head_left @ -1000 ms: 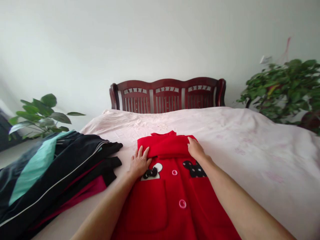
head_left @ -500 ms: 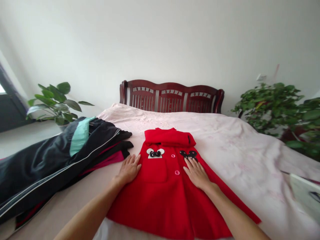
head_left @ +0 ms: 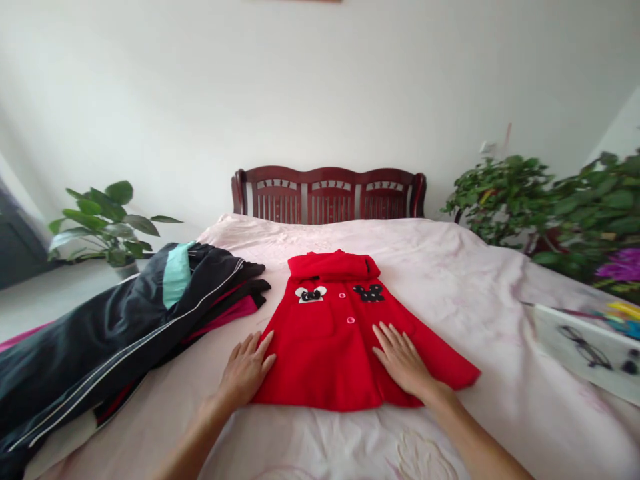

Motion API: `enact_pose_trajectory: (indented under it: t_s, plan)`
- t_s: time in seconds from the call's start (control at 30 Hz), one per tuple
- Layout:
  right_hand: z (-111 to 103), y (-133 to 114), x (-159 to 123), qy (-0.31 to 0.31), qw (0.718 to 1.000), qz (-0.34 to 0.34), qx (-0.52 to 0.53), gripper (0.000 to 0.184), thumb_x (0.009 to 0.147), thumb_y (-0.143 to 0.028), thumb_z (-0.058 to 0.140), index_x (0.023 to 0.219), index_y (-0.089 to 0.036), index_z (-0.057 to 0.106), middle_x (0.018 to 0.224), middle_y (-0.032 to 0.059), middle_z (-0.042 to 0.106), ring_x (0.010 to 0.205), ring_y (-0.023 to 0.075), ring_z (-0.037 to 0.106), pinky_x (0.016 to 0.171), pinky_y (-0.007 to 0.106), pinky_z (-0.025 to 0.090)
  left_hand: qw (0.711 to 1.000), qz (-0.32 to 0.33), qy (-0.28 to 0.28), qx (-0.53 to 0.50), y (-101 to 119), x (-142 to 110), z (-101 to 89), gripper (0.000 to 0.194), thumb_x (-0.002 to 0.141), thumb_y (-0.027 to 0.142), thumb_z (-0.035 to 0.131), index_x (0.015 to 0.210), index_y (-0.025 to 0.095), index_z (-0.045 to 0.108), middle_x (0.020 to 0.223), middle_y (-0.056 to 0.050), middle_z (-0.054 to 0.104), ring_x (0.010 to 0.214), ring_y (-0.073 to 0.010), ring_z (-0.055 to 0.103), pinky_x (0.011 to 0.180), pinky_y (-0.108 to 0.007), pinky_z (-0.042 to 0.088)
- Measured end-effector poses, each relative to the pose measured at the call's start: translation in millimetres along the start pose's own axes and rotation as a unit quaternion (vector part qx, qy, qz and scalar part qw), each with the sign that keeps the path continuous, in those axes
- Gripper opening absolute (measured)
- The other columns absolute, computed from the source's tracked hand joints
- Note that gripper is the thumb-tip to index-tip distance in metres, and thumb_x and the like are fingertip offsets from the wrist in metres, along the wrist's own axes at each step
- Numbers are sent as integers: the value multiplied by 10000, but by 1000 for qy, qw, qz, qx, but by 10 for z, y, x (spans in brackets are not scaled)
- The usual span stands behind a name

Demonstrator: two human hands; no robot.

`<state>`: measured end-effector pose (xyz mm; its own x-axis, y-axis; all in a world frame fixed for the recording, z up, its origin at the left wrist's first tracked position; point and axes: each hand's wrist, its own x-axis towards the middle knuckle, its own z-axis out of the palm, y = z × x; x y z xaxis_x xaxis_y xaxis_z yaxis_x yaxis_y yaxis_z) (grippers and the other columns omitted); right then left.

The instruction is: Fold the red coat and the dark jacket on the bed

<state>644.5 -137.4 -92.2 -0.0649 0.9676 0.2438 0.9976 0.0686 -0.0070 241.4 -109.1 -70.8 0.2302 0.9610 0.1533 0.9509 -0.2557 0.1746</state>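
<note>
A red coat (head_left: 320, 360) lies front up on the bed, its hem toward me and its upper part folded across the far end. Pink buttons run down its middle, with a white bow patch (head_left: 311, 294) on the left and a black dotted one (head_left: 369, 293) on the right. My left hand (head_left: 247, 367) rests flat at the coat's lower left edge, fingers apart, partly on the sheet. On the lower right of the coat lies my right hand (head_left: 401, 357), palm down with fingers stretched out. Neither hand grips anything.
A pile of dark clothes (head_left: 125, 320) lies on the bed's left side. Glasses (head_left: 585, 347) rest on a pale flat board (head_left: 550, 327) at the right. A wooden headboard (head_left: 330, 193) stands at the back, with potted plants (head_left: 107, 220) on both sides.
Both hands have slid down the coat toward its hem, staying flat. The view has shifted, so the whole hem and the glasses at the right now show.
</note>
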Motion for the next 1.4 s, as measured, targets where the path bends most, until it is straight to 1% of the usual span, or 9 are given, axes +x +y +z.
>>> enact_pose_trajectory:
  t_s: [0.2,0.33,0.5,0.7,0.8,0.87,0.97,1.1,1.4]
  plan:
    - [-122,-98,-218,67,997,10,40,518,968,-413,413,1453,-243,477,1506,82,467,1408,283,396,1134,521,352,993,15,85,-80,-201,-155,116,496,992,383,342,1407,179,521,1414,-96,579,1336,-230,504,1133,-403,395]
    - [-230,-123,-266,107,989,8,98,423,945,-318,458,1325,-214,614,1417,97,566,1329,278,498,1093,500,416,984,73,157,-47,-153,-231,28,451,958,399,458,1368,242,563,1450,-99,538,1370,-286,457,1124,-508,388]
    - [-309,-145,-351,150,968,-40,196,302,907,-223,487,1074,-238,739,1183,68,717,1141,219,639,1012,424,497,947,291,138,7,198,-365,-114,696,815,443,681,1461,332,446,1514,-74,469,1423,-350,362,1165,-604,270]
    - [-364,-212,-380,156,960,-49,226,271,857,-156,521,971,-253,747,1114,47,738,1080,219,660,964,411,509,939,332,86,-26,752,-348,-90,652,799,327,699,1420,289,505,1504,-96,484,1379,-339,440,1154,-591,307]
    - [-373,-219,-373,160,957,-48,238,256,867,-161,520,959,-248,742,1078,43,746,1043,215,670,942,399,508,947,288,50,-130,907,-249,-79,391,860,243,584,1245,278,651,1302,-63,670,1223,-275,601,1075,-468,435]
    - [-382,-214,-375,168,953,-48,248,247,863,-149,522,947,-242,736,1031,38,754,999,210,677,928,392,503,954,175,45,-238,931,-132,-110,305,913,282,493,1151,255,681,1077,-41,757,1025,-228,696,912,-352,525]
    - [-414,-212,-390,181,947,-58,259,230,852,-132,527,919,-234,721,951,34,755,917,201,675,893,381,491,918,7,65,-390,892,86,-170,320,917,406,460,990,191,684,831,-20,744,796,-208,701,710,-275,521]
    - [-477,-252,-415,176,950,-85,244,190,830,-130,551,876,-224,710,858,39,736,822,201,647,786,357,475,887,-31,52,-459,915,187,-126,250,858,353,499,918,171,658,770,-1,704,728,-191,664,663,-258,499]
    - [-430,-266,-430,169,926,-26,336,197,841,-169,555,955,-226,705,859,37,738,785,177,667,747,308,531,946,274,14,-172,1293,-291,72,524,795,4,447,1153,300,688,1129,0,720,1002,-206,622,907,-345,495]
